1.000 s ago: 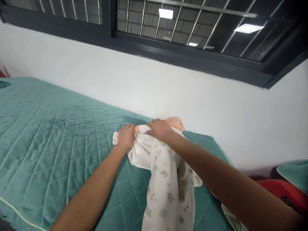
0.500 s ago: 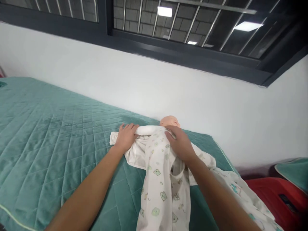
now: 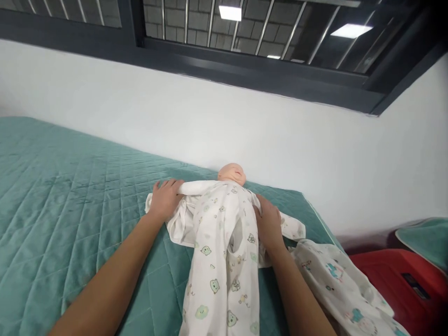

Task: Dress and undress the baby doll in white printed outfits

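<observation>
A baby doll [image 3: 231, 173] lies on its back on the green quilted bedding, its head towards the wall. Over its body is a white baby romper [image 3: 210, 261] printed with small green animals, its legs stretched towards me. My left hand [image 3: 165, 198] is wrapped over the sleeve on the left, near the cuff. With curled fingers, my right hand [image 3: 269, 221] holds the romper's side below the right shoulder, thumb on the front. An opening shows in the front of the cloth. The doll's arms and legs are hidden by the fabric.
Another white printed cloth [image 3: 336, 275] lies to the right, partly over a red plastic chair [image 3: 395, 275]. The green quilted bedding [image 3: 70, 186] reaches the white wall [image 3: 168, 121]. Above is a dark-framed window [image 3: 252, 70] with metal bars.
My right hand has moved from the doll's neck down to the romper's right side, uncovering more of the head and shoulder. My left hand stays on the sleeve. The view has shifted slightly.
</observation>
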`<action>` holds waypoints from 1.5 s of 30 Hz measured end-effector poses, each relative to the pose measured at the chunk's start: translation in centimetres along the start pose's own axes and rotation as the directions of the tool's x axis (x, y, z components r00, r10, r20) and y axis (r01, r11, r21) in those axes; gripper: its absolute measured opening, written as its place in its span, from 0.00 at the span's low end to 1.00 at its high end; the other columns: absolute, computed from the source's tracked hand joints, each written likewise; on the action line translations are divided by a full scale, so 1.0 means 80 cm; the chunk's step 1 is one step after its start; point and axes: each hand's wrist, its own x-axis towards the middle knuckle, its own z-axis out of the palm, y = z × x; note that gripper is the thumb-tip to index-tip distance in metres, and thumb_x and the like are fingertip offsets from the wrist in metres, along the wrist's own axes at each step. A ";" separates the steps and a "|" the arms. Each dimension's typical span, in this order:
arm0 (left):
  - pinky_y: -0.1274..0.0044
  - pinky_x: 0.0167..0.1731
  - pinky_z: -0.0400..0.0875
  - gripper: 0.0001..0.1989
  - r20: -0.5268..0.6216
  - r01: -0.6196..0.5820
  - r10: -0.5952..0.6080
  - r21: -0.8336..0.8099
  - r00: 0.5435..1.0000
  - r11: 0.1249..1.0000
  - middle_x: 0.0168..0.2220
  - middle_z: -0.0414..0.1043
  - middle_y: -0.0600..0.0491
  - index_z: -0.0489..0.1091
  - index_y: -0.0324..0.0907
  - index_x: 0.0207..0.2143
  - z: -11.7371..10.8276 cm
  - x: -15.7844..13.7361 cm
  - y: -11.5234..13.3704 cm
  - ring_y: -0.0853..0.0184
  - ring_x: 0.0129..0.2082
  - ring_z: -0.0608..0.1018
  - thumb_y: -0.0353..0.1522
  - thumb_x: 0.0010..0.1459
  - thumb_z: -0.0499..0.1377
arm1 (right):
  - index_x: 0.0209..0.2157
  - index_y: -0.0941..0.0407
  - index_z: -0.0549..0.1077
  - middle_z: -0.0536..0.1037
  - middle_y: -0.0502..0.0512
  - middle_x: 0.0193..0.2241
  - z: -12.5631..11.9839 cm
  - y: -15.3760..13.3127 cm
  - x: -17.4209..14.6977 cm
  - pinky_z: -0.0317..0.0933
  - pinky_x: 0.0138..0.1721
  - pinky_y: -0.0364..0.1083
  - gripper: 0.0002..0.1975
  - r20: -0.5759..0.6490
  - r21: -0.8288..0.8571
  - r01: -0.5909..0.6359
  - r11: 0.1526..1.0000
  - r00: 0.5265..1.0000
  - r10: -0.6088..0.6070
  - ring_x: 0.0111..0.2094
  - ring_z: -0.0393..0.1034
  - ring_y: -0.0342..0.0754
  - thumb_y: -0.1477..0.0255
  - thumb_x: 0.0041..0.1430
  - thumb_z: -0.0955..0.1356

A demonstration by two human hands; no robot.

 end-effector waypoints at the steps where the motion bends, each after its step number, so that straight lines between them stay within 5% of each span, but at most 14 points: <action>1: 0.54 0.62 0.48 0.19 0.004 0.000 0.000 0.017 1.000 1.000 0.55 0.70 0.47 0.65 0.49 0.56 0.001 -0.001 0.002 0.54 0.57 0.69 0.35 0.62 0.53 | 0.57 0.57 0.66 0.71 0.63 0.57 0.001 0.006 0.000 0.44 0.62 0.63 0.22 0.008 -0.051 -0.004 0.999 1.000 0.004 0.59 0.62 0.57 0.72 0.63 0.57; 3: 0.50 0.62 0.45 0.21 -0.008 0.006 -0.006 0.061 1.000 0.998 0.57 0.68 0.45 0.63 0.47 0.58 0.003 -0.004 0.007 0.52 0.58 0.67 0.35 0.62 0.52 | 0.56 0.56 0.67 0.71 0.60 0.57 0.000 0.020 0.000 0.40 0.64 0.64 0.24 -0.005 -0.074 -0.036 0.997 0.999 0.036 0.59 0.61 0.56 0.76 0.59 0.57; 7: 0.51 0.64 0.44 0.24 -0.076 -0.050 0.057 0.089 0.995 0.995 0.60 0.64 0.44 0.62 0.43 0.59 -0.003 -0.014 0.022 0.51 0.61 0.63 0.30 0.60 0.52 | 0.53 0.56 0.70 0.74 0.57 0.54 -0.009 0.042 0.002 0.47 0.62 0.56 0.25 -0.076 0.081 -0.141 0.987 0.986 0.147 0.56 0.65 0.53 0.77 0.55 0.57; 13: 0.71 0.55 0.67 0.16 -0.145 -0.043 -0.007 -0.343 0.989 0.938 0.52 0.73 0.54 0.73 0.47 0.48 -0.038 -0.013 0.091 0.61 0.52 0.73 0.34 0.63 0.48 | 0.51 0.55 0.72 0.76 0.57 0.52 -0.018 0.034 0.003 0.46 0.60 0.59 0.21 -0.035 0.061 -0.199 0.978 0.979 0.201 0.55 0.65 0.58 0.67 0.61 0.58; 15: 0.73 0.52 0.68 0.16 -0.081 -0.175 0.155 -0.449 0.985 0.876 0.49 0.75 0.55 0.74 0.46 0.45 -0.050 -0.002 0.134 0.63 0.49 0.75 0.36 0.64 0.48 | 0.47 0.55 0.73 0.77 0.58 0.49 -0.020 0.031 0.003 0.49 0.58 0.59 0.19 -0.042 0.039 -0.222 0.974 0.974 0.223 0.52 0.66 0.58 0.67 0.61 0.58; 18: 0.75 0.49 0.69 0.14 0.065 -0.428 0.487 -0.387 0.871 0.817 0.45 0.77 0.51 0.76 0.43 0.39 -0.059 0.021 0.204 0.63 0.46 0.76 0.34 0.64 0.50 | 0.44 0.54 0.74 0.79 0.59 0.44 -0.023 0.032 0.003 0.56 0.52 0.54 0.18 -0.064 0.070 -0.245 0.967 0.966 0.249 0.47 0.69 0.57 0.67 0.59 0.58; 21: 0.72 0.39 0.72 0.10 0.364 -0.505 0.528 -0.166 0.767 0.847 0.38 0.78 0.44 0.77 0.39 0.35 -0.060 0.039 0.261 0.59 0.38 0.79 0.33 0.59 0.56 | 0.42 0.53 0.75 0.80 0.58 0.41 -0.024 0.037 0.003 0.58 0.47 0.51 0.16 -0.086 0.103 -0.252 0.962 0.962 0.261 0.45 0.70 0.56 0.67 0.59 0.59; 26: 0.71 0.38 0.71 0.10 0.467 -0.563 0.528 -0.075 0.709 0.823 0.45 0.75 0.40 0.78 0.38 0.37 -0.044 0.045 0.318 0.55 0.44 0.77 0.28 0.56 0.58 | 0.40 0.54 0.75 0.80 0.59 0.40 -0.025 0.041 0.005 0.58 0.44 0.51 0.15 -0.088 0.124 -0.246 0.961 0.962 0.258 0.45 0.70 0.56 0.65 0.58 0.60; 35: 0.59 0.48 0.64 0.18 0.466 -0.537 0.444 0.083 0.765 0.839 0.52 0.70 0.31 0.72 0.33 0.51 -0.007 0.039 0.342 0.48 0.52 0.71 0.26 0.60 0.53 | 0.37 0.55 0.74 0.80 0.62 0.40 -0.028 0.047 0.008 0.57 0.44 0.51 0.15 -0.055 0.109 -0.297 0.949 0.951 0.304 0.45 0.70 0.59 0.63 0.59 0.60; 45: 0.62 0.47 0.66 0.18 0.528 -0.636 0.500 0.101 0.686 0.765 0.52 0.72 0.40 0.72 0.38 0.50 -0.011 0.063 0.329 0.50 0.52 0.71 0.28 0.57 0.58 | 0.40 0.54 0.72 0.79 0.59 0.41 -0.027 0.072 0.011 0.57 0.40 0.48 0.15 0.000 0.180 -0.485 0.856 0.870 0.493 0.42 0.71 0.56 0.62 0.58 0.60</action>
